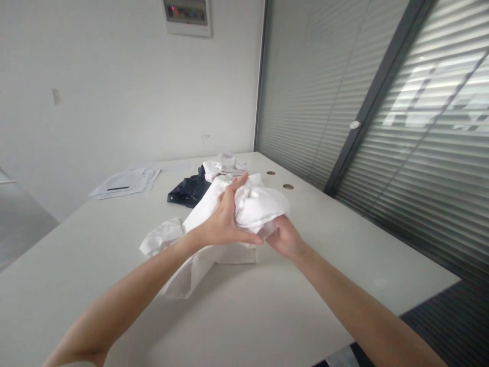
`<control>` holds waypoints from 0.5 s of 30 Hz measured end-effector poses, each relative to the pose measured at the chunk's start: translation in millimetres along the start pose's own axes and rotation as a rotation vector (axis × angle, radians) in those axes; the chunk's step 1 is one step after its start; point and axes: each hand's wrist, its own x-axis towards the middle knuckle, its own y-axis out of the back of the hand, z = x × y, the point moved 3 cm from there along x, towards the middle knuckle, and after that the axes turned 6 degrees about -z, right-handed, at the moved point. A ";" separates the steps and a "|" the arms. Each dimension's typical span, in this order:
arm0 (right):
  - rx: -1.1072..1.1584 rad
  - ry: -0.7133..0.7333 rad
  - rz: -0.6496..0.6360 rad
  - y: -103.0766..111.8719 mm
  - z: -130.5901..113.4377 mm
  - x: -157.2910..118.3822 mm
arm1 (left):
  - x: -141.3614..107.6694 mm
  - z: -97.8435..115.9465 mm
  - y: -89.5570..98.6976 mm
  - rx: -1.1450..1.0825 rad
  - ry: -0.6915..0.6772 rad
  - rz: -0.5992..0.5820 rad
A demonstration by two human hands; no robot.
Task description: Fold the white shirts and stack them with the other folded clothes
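Note:
A crumpled white shirt (262, 204) is partly raised off the table in front of me, its loose parts trailing to the left and toward me. My left hand (225, 219) lies against the bunched cloth from the left, fingers stretched up along it and thumb pointing right beneath it. At the lower right edge of the bunch, my right hand (284, 237) is closed on the fabric; its fingertips are partly hidden by the cloth. Behind the shirt lie a dark navy garment (189, 189) with small snaps or buttons and another white cloth piece (223, 164).
The white table (332, 255) runs to the wall. Printed papers (128, 182) with a black pen (118, 188) lie at the back left. Two round holes (288, 186) are near the right edge. A glass partition with blinds (412, 168) borders the right side.

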 end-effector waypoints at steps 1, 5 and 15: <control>-0.023 0.002 -0.058 -3.2 5.0 -5.3 | -2.0 -2.8 -8.8 0.086 0.006 -0.029; -0.217 0.042 -0.224 -3.0 -0.4 -29.2 | -3.0 -10.8 -23.2 0.333 0.076 -0.109; -0.394 0.282 0.224 34.0 -20.2 -50.8 | 35.2 -4.8 -0.4 -0.113 0.027 0.587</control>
